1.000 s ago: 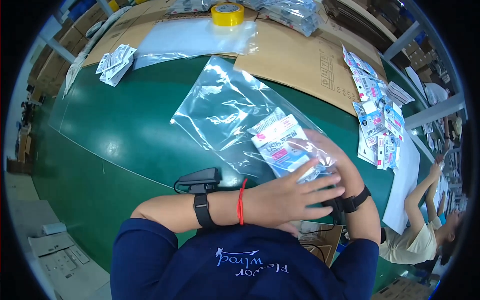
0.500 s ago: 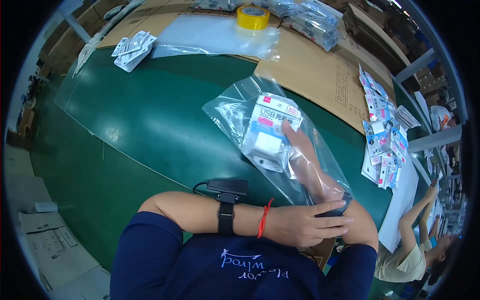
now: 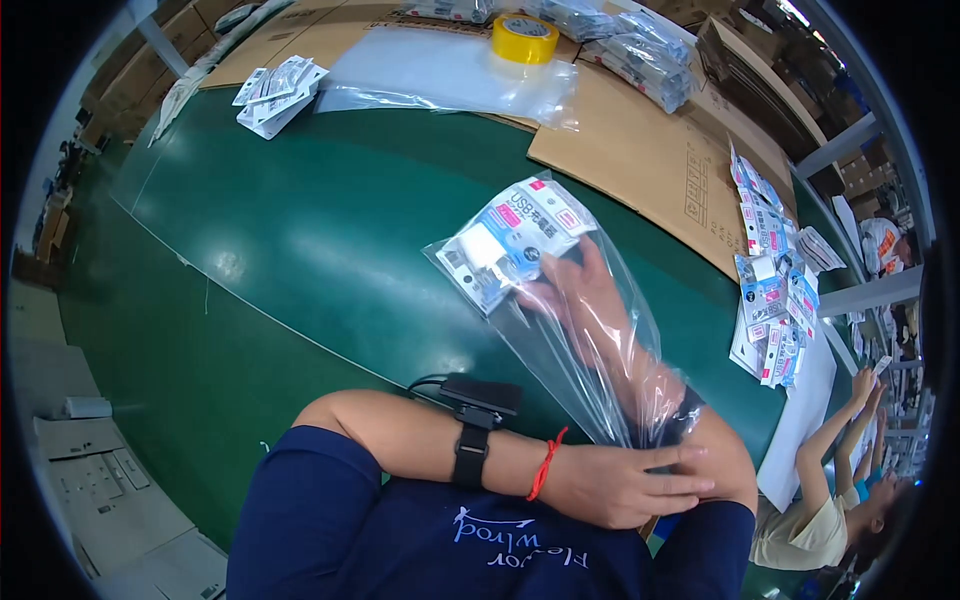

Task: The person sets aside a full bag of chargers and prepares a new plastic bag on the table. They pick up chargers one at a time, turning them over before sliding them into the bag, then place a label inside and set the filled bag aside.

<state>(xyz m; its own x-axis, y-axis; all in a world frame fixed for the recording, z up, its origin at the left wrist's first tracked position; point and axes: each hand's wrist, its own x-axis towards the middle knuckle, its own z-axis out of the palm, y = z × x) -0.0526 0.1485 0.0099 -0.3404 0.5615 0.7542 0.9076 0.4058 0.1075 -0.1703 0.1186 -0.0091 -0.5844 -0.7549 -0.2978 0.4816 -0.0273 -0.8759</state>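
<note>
A clear plastic bag (image 3: pixel 545 345) stretches over the green table in front of me. Several carded USB chargers (image 3: pixel 520 235), stacked in white, blue and pink packaging, lie at its far end. My right hand (image 3: pixel 585 290) is inside the bag, fingers bent and apart by the stack's near right edge; it appears to have loosened from the stack. At the bag's mouth, my left hand (image 3: pixel 610 487) crosses over to my right forearm, where the film gathers beside its thumb and fingers; it seems to grip that edge.
Loose charger packs (image 3: pixel 775 290) lie along the right edge. A yellow tape roll (image 3: pixel 525 40) rests on flat clear bags (image 3: pixel 420 75). White cards (image 3: pixel 278 98) sit at the far left, cardboard (image 3: pixel 640 175) at the back. Another person (image 3: pixel 820 525) works at right.
The charger stack has turned and now sits at the bag's far end. My right hand has drawn back to the stack's edge, its fingers loosened. The film bunches more near my left hand.
</note>
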